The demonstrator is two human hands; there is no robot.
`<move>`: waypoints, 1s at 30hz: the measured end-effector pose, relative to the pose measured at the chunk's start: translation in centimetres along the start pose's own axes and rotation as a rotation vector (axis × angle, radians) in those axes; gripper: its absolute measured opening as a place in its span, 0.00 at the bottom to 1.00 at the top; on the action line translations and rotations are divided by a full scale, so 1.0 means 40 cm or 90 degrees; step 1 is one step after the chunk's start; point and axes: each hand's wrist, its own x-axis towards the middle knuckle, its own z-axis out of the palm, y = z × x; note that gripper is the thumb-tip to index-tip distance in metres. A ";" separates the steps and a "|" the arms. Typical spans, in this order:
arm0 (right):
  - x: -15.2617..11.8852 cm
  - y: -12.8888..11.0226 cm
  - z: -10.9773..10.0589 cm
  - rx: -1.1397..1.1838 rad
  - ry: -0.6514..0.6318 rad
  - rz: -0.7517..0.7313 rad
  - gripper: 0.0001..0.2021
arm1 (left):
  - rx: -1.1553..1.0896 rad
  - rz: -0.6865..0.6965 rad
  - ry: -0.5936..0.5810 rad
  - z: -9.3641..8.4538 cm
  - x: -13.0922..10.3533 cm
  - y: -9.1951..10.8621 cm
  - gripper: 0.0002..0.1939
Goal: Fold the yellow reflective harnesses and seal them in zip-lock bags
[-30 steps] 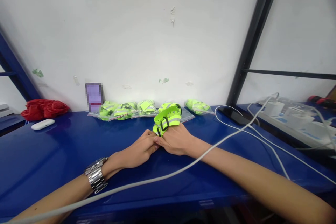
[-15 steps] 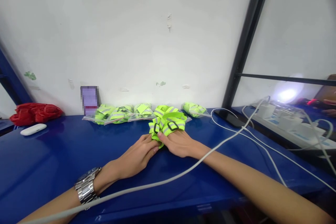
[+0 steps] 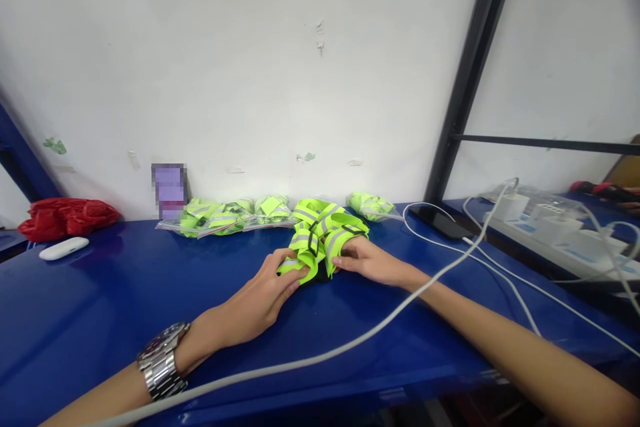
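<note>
Blue tabletop (image 3: 150, 293), bare toward its near edge — left hand (image 3: 270, 287) and right hand (image 3: 363, 260) gripping neon straps (image 3: 305, 243).

The strap (image 3: 327, 221) in front of you is bright yellow-green, with pale grey stripes running along its bands. You have it loosely bunched, not flat — its wide bands loop and cross over one another. Two black buckles show: the left buckle (image 3: 313, 242) stands steeply tilted near the middle, and the right buckle (image 3: 354, 230) lies at a shallower slant on the right-hand loop. Towards you, the bundle parts into two curled sections — a dark bit shows low between them. It sits at the blue table (image 3: 165, 280), held by you at both sides.
</note>
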 end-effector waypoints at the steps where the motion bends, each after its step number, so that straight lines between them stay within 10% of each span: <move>1: -0.001 0.006 0.005 -0.022 0.011 -0.015 0.13 | 0.009 0.005 0.003 -0.002 0.002 0.003 0.19; 11: 0.002 0.018 0.065 -0.299 0.222 -0.180 0.21 | 0.026 0.072 -0.046 -0.007 0.026 0.013 0.21; 30: 0.001 -0.021 0.077 -0.713 -0.014 -0.196 0.12 | 0.057 0.089 -0.027 0.011 0.019 0.018 0.25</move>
